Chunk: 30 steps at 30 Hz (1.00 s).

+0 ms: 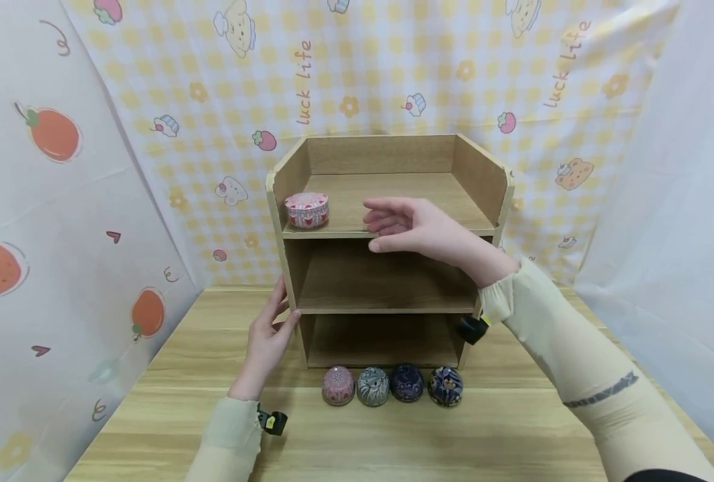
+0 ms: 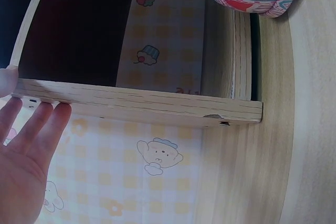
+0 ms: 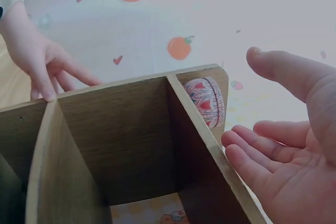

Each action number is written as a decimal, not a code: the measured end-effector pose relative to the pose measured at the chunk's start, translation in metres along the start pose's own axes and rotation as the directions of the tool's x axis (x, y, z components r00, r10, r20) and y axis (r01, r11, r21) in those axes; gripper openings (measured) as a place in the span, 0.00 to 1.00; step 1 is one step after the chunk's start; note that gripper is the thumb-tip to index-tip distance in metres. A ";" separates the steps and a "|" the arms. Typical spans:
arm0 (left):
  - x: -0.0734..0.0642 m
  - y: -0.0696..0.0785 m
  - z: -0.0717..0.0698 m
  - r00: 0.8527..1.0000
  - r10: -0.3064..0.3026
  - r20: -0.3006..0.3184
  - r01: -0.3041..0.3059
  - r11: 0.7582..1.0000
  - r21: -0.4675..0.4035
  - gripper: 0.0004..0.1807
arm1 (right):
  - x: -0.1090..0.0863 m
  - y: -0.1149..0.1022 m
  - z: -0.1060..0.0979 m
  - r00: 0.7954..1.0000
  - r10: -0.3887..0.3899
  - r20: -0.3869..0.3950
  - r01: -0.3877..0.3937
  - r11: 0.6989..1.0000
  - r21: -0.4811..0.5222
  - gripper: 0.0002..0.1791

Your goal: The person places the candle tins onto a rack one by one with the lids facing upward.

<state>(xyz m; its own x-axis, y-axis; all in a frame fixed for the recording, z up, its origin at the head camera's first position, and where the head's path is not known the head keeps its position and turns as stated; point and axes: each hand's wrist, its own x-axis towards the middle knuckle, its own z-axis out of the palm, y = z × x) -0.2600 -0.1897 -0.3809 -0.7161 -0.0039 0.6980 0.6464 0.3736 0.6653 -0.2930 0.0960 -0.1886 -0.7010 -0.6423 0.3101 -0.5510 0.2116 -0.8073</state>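
Note:
A small wooden shelf unit with three levels stands on the table. My left hand grips its left side panel, thumb at the front edge and fingers along the outer face. On the top level, at the front left corner, sits a round pink tin with red hearts. My right hand hovers to the right of that tin, by the top board's front edge, fingers parted from the thumb and nothing held. In the right wrist view the heart-patterned tin shows beyond the right fingertips.
In front of the unit a row of round tins lies on the table: a pink one, a grey-green leaf-patterned one, a dark blue one and a dark floral one. Printed cloth hangs behind.

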 end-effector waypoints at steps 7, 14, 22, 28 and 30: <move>-0.001 0.000 0.001 1.000 -0.008 -0.006 0.008 1.000 0.007 0.36 | -0.039 0.022 0.004 0.999 -0.047 -0.024 0.047 0.999 0.015 0.33; -0.001 -0.001 0.000 1.000 -0.026 -0.001 0.026 1.000 0.005 0.36 | -0.077 0.057 0.014 0.982 -0.186 -0.032 0.184 0.981 -0.059 0.29; -0.001 0.001 0.000 0.999 -0.038 -0.004 0.038 0.999 0.014 0.36 | -0.111 0.108 0.023 0.981 -0.196 0.010 0.196 0.980 -0.018 0.30; 0.000 0.000 0.000 1.000 -0.024 0.000 0.024 0.999 0.025 0.36 | -0.133 0.149 0.032 0.981 -0.192 0.040 0.190 0.981 0.037 0.37; 0.000 -0.001 0.000 1.000 -0.018 -0.001 0.018 0.999 0.027 0.36 | -0.140 0.162 0.035 0.984 -0.172 0.047 0.170 0.985 0.040 0.40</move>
<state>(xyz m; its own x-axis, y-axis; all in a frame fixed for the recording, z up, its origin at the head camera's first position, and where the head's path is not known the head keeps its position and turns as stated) -0.2602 -0.1898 -0.3815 -0.7275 -0.0112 0.6860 0.6261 0.3980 0.6705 -0.2682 0.1945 -0.3805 -0.5737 -0.7029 0.4205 -0.6436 0.0694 -0.7622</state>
